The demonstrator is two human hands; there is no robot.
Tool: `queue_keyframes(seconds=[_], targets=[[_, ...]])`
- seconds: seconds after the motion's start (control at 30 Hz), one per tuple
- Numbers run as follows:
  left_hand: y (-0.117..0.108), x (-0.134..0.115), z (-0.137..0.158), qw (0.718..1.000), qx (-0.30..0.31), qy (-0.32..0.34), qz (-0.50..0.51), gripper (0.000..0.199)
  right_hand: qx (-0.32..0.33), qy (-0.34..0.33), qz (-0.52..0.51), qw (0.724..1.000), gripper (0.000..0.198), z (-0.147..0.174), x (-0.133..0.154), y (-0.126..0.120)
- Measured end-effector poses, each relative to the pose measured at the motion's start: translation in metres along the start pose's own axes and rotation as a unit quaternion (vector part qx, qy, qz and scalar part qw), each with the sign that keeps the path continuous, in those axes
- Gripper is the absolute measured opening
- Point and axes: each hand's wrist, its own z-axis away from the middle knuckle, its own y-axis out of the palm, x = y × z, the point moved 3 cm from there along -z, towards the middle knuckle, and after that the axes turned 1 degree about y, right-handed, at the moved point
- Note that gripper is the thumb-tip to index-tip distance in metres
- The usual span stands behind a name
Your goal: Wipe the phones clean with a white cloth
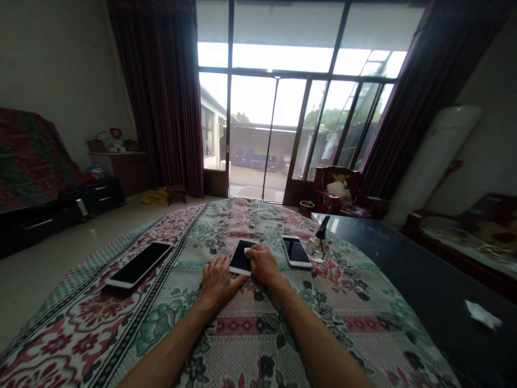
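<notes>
A white-framed smartphone [239, 262] lies screen up on the flowered tablecloth [242, 355], between my hands. My left hand [217, 280] holds its lower left corner, the thumb along the near edge and the fingers by the left side. My right hand [264, 265] is closed over the phone's right part, with a bit of white tissue [247, 251] showing at the fingertips against the screen. Right of it lies a second white smartphone [297, 251], beside a clear spray bottle [319, 248] with a black top. A larger white-edged device with a dark screen [139, 265] lies at the left.
A dark glossy table [407, 269] adjoins on the right, with a crumpled white tissue [483, 314] on it. Wooden chairs [337, 188] stand beyond. Glass doors [252, 140] with dark curtains [161, 97] are at the back, and a low black cabinet [100, 191] at the left.
</notes>
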Motion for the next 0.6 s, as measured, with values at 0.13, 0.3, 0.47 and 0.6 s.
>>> queue_keyframes(seconds=[0.13,0.3,0.47,0.6], targets=[[0.003,0.003,-0.001,1.000,0.010,-0.005,-0.017,0.059,0.030,-0.033,-0.033,0.998,0.028,0.000,0.010,0.002],[0.005,0.003,-0.001,1.000,-0.003,0.002,-0.012,0.061,0.023,-0.037,-0.048,0.998,0.028,-0.001,0.006,0.003],[-0.001,0.006,-0.002,0.999,-0.016,0.035,0.016,0.050,-0.022,0.016,-0.014,1.000,0.032,0.000,-0.013,0.000],[-0.006,0.021,-0.008,0.991,0.009,0.123,0.058,0.035,-0.025,0.035,-0.011,0.999,0.034,-0.001,-0.018,0.003]])
